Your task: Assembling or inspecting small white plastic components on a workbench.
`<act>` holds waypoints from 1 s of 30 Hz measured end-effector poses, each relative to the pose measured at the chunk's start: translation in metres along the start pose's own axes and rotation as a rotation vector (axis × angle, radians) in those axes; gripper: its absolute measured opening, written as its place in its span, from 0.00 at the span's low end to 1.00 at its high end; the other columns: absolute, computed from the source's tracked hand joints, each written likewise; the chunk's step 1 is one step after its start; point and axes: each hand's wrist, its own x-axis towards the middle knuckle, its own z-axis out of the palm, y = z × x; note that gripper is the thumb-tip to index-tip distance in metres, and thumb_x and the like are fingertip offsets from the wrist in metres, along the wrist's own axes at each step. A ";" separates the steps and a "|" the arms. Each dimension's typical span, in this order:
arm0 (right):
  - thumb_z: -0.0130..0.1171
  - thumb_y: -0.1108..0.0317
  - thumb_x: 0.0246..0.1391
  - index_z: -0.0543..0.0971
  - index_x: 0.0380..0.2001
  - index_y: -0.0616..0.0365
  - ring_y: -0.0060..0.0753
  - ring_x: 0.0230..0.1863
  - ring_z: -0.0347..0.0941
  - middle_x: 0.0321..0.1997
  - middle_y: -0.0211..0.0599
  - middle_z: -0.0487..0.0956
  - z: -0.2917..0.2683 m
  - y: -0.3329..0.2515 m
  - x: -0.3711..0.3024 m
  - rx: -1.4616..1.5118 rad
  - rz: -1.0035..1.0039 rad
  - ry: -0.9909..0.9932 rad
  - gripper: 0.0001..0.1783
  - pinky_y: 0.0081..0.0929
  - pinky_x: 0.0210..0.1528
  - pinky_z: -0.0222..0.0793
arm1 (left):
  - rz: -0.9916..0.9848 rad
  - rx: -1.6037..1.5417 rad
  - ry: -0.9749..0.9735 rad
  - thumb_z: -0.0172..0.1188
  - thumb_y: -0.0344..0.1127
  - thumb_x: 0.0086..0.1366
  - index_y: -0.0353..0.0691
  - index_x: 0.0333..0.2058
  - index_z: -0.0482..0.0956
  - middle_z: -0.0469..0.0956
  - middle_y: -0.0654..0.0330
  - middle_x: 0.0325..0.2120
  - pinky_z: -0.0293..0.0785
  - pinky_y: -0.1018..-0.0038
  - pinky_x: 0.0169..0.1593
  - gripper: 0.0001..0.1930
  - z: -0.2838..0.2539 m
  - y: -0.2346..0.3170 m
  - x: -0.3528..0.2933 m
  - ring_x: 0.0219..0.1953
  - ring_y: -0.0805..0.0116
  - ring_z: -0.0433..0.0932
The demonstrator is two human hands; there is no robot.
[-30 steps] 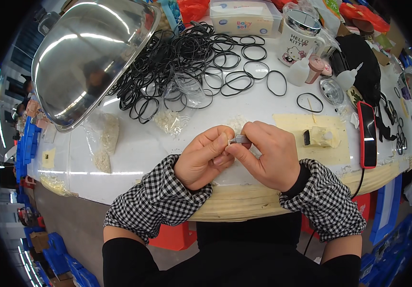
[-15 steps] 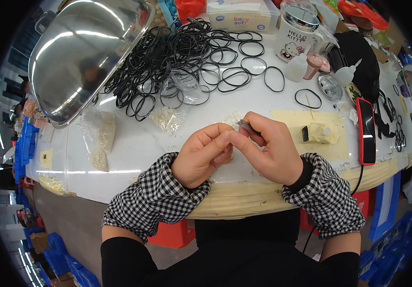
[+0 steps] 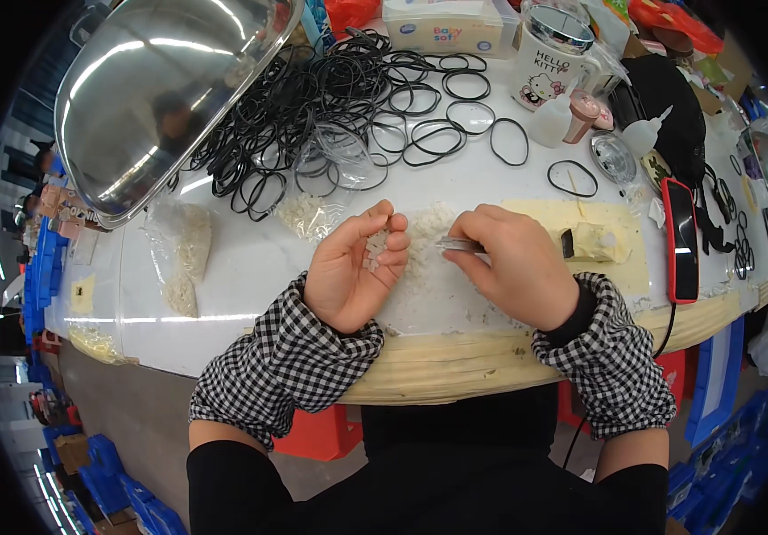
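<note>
My left hand (image 3: pixel 346 281) is cupped with its palm turned up and its fingers curled round several small whitish pieces (image 3: pixel 375 248). Across from it, my right hand (image 3: pixel 522 272) pinches a small silver metal tool (image 3: pixel 462 244) between thumb and fingers; most of it is covered by the hand, so its kind is unclear. The tool's tip points left over a loose heap of tiny white bits (image 3: pixel 429 234) on the white table (image 3: pixel 259 276). The hands are apart. A clear plastic bag (image 3: pixel 308 214) with similar pieces lies beyond my left hand.
Black rubber bands (image 3: pixel 330 98) are heaped at the back, beside a large shiny metal lid (image 3: pixel 156 98). Another bag of whitish bits (image 3: pixel 190 254) lies left. To the right are a taped yellow sheet (image 3: pixel 607 272), a red-cased phone (image 3: pixel 683 241) with a cable, and a white mug (image 3: pixel 545 76).
My hands have moved apart from where they met. The left has turned palm up, showing the pieces in it. The right, still gripping the metal tool, has lowered it to the white heap.
</note>
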 end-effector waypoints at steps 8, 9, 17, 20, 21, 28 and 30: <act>0.60 0.67 0.47 0.73 0.27 0.59 0.45 0.27 0.74 0.26 0.38 0.73 0.015 0.001 0.001 -0.108 -0.015 -0.046 0.08 0.37 0.28 0.68 | 0.043 0.046 0.023 0.46 0.31 0.64 0.36 0.39 0.66 0.65 0.62 0.27 0.60 0.83 0.24 0.06 0.004 0.002 -0.001 0.22 0.77 0.60; 0.60 0.67 0.47 0.73 0.28 0.59 0.45 0.27 0.74 0.27 0.38 0.73 0.015 0.002 0.000 -0.120 -0.016 -0.051 0.08 0.37 0.28 0.68 | 0.038 0.054 0.014 0.45 0.31 0.65 0.36 0.39 0.67 0.66 0.62 0.27 0.60 0.83 0.24 0.06 0.003 0.003 -0.001 0.22 0.77 0.60; 0.58 0.73 0.44 0.71 0.30 0.58 0.44 0.24 0.73 0.30 0.37 0.72 0.013 0.001 -0.001 -0.039 -0.068 0.088 0.08 0.35 0.27 0.69 | -0.066 0.215 0.024 0.47 0.34 0.68 0.37 0.39 0.70 0.69 0.64 0.26 0.57 0.84 0.24 0.08 0.002 -0.001 -0.002 0.22 0.78 0.60; 0.57 0.74 0.42 0.70 0.31 0.56 0.40 0.22 0.72 0.31 0.34 0.70 0.004 -0.003 0.005 0.086 -0.167 0.247 0.10 0.32 0.24 0.68 | -0.144 0.374 -0.068 0.45 0.38 0.70 0.36 0.40 0.71 0.69 0.66 0.26 0.56 0.86 0.25 0.11 0.010 -0.006 -0.004 0.22 0.81 0.59; 0.57 0.74 0.42 0.69 0.31 0.55 0.39 0.22 0.71 0.31 0.33 0.69 0.004 -0.005 0.003 0.081 -0.186 0.245 0.10 0.31 0.23 0.68 | -0.173 0.411 -0.125 0.45 0.38 0.71 0.36 0.40 0.71 0.69 0.66 0.26 0.56 0.86 0.25 0.12 0.011 -0.009 -0.005 0.22 0.81 0.59; 0.58 0.78 0.38 0.71 0.30 0.57 0.34 0.24 0.73 0.31 0.33 0.70 0.004 -0.009 0.001 0.082 -0.278 0.245 0.12 0.26 0.23 0.68 | -0.171 0.426 -0.136 0.46 0.38 0.70 0.39 0.32 0.70 0.63 0.70 0.21 0.55 0.87 0.26 0.10 0.007 -0.008 -0.006 0.21 0.84 0.56; 0.58 0.80 0.37 0.72 0.30 0.59 0.33 0.26 0.74 0.31 0.33 0.71 0.001 -0.010 0.000 0.102 -0.271 0.233 0.12 0.25 0.24 0.69 | -0.173 0.417 -0.143 0.46 0.37 0.70 0.40 0.31 0.69 0.64 0.70 0.21 0.55 0.87 0.26 0.10 0.007 -0.008 -0.004 0.20 0.85 0.56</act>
